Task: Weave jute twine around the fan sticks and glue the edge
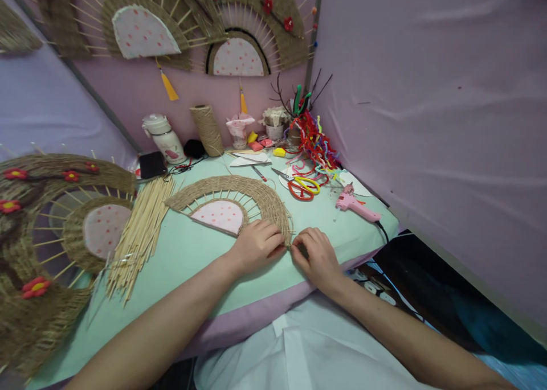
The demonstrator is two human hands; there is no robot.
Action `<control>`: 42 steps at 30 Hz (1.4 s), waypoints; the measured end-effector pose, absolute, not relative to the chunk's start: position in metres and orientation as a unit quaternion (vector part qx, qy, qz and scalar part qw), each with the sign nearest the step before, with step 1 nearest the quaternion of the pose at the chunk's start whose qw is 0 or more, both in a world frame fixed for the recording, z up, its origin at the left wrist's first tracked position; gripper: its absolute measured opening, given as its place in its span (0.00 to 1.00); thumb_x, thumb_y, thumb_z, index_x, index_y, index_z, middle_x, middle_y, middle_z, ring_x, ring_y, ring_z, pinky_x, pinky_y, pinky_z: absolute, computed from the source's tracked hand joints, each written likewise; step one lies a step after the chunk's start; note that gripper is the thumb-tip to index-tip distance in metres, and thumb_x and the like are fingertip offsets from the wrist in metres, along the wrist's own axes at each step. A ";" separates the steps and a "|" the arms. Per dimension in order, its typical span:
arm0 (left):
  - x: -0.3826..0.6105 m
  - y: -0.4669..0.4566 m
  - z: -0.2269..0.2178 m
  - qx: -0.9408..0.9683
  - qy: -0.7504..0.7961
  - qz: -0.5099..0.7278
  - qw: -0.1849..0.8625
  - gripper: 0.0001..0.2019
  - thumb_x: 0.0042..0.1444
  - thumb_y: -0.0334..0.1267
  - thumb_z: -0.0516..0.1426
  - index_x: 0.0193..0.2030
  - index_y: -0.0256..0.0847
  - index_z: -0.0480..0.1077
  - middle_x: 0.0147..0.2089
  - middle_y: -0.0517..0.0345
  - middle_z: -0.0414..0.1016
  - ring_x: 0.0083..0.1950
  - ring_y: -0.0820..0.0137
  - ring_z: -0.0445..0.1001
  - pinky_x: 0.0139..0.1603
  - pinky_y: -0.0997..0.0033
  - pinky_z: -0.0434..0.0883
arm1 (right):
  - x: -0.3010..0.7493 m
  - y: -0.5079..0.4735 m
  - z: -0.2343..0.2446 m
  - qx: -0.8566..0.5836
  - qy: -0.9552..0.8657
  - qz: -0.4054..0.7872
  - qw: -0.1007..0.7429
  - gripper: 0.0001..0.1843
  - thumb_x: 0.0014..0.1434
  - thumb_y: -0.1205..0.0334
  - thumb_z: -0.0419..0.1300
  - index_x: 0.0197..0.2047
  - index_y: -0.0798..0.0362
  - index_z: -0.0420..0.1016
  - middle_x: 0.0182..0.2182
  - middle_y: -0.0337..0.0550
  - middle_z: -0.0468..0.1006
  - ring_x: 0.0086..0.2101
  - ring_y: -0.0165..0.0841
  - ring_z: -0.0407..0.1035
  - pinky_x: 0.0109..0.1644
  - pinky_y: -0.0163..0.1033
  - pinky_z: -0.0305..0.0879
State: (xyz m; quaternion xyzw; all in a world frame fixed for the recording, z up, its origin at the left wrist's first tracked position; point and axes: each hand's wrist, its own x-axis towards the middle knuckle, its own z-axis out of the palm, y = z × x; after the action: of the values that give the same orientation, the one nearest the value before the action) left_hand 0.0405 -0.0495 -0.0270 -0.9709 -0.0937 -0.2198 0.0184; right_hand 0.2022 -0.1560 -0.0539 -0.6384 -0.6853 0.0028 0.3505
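A half-round woven jute fan (pixel 239 193) with a pink dotted centre and thin wooden spokes lies on the mint-green table (pixel 188 253). My left hand (pixel 256 245) rests on the fan's near right end, fingers curled and pressing down on the weave. My right hand (pixel 314 253) is just right of that end, fingers pinched together at the fan's edge, holding something too small to make out.
A bundle of wooden sticks (pixel 139 236) lies left of the fan, with finished fans (pixel 47 247) stacked further left. Scissors (pixel 301 186), a pink glue gun (pixel 356 206), pipe cleaners (pixel 314 139), a twine spool (pixel 207 129) and a flask (pixel 162 138) stand at the back.
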 end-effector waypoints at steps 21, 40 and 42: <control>0.050 -0.057 -0.028 -0.964 -0.115 -0.235 0.036 0.08 0.59 0.38 0.52 0.35 0.38 0.69 0.33 0.55 0.70 0.36 0.67 0.65 0.35 0.66 0.60 | 0.201 -0.156 -0.056 -0.642 -0.684 -0.007 0.347 0.04 0.58 0.67 0.55 0.31 0.51 0.65 0.30 0.42 0.70 0.35 0.35 0.62 0.39 0.41 0.56; 0.018 -0.037 -0.014 -0.977 -0.124 -0.137 -0.106 0.27 0.61 0.48 0.50 0.64 0.40 0.55 0.65 0.47 0.58 0.66 0.62 0.56 0.63 0.60 0.57 | 0.201 -0.156 -0.059 -0.641 -0.681 -0.029 0.354 0.04 0.57 0.68 0.55 0.31 0.52 0.66 0.30 0.41 0.70 0.35 0.35 0.63 0.39 0.40 0.55; 0.022 -0.044 -0.016 -0.985 -0.107 -0.084 -0.107 0.31 0.60 0.51 0.49 0.66 0.41 0.49 0.68 0.48 0.52 0.69 0.62 0.50 0.65 0.59 0.53 | 0.200 -0.156 -0.060 -0.643 -0.680 -0.029 0.350 0.04 0.58 0.68 0.55 0.31 0.52 0.66 0.30 0.41 0.70 0.35 0.35 0.63 0.40 0.40 0.55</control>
State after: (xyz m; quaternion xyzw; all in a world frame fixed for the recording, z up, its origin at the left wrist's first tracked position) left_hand 0.0220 -0.0441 -0.0160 -0.9850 -0.1066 -0.0835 -0.1070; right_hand 0.2004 -0.1558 -0.0596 -0.6434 -0.6805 -0.0290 0.3495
